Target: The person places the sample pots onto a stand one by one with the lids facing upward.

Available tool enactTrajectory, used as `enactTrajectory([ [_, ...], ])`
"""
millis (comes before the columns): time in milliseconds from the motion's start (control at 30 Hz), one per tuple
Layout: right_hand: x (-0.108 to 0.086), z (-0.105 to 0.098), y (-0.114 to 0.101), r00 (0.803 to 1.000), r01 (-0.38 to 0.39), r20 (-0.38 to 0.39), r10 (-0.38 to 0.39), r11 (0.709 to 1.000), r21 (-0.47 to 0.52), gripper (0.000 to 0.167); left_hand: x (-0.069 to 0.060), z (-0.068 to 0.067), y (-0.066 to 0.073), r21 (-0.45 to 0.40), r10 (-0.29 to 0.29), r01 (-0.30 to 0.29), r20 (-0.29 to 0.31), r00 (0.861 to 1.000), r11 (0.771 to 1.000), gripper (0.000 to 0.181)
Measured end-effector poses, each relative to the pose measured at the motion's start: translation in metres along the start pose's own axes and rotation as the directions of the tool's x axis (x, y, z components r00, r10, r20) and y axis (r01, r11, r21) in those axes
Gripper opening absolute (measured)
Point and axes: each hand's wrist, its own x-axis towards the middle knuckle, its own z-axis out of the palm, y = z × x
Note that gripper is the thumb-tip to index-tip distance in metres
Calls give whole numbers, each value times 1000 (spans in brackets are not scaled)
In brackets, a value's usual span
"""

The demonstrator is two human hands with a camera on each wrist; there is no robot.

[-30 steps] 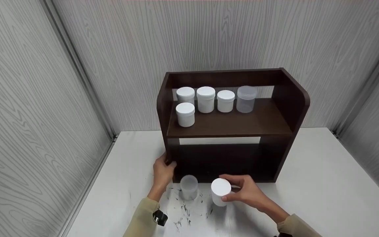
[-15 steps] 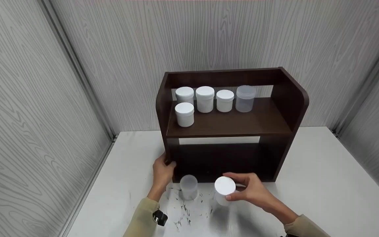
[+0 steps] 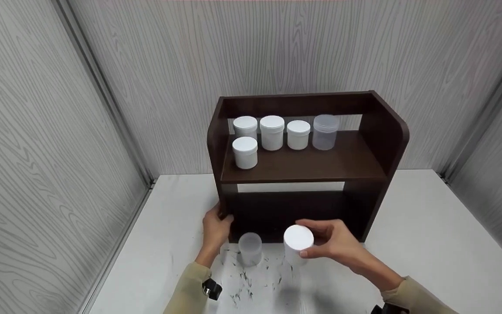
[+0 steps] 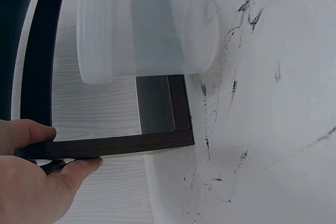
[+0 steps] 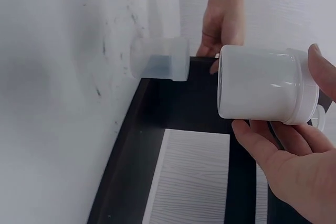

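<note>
My right hand [image 3: 338, 245] grips a white lidded jar [image 5: 260, 83] between thumb and fingers, held up off the table in front of the shelf. At the lower left, my left hand [image 3: 216, 229] pinches the side panel of the dark brown two-tier shelf [image 3: 303, 172]; thumb and fingers lie on either side of the board in the left wrist view. Between the hands a translucent jar [image 4: 152, 30] stands on the table, just in front of the shelf. Part of the held jar is covered by the right fingers.
On the upper tier stand several white jars [image 3: 272, 133] and a translucent jar [image 3: 325, 132] at the right of the row. Dark marks [image 3: 246, 279] streak the white table [image 3: 429, 244]. Wood-grain panels [image 3: 286, 48] enclose the back and sides.
My right hand has lifted the white jar from near the table and shifted it slightly right and toward the shelf. The left hand stays at the side panel.
</note>
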Motion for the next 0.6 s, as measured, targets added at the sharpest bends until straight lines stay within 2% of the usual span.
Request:
enactTrajectory([
  [333,10,-7,-38,999,21,-35,-21,999,-24,73,1,0,-2,19,6,-6,-2,1000,1000,55],
  [600,22,-17,-73,997,57,-55,-59,997,-46,75,0,-1,0,20,-12,11,5,1000,1000,54],
])
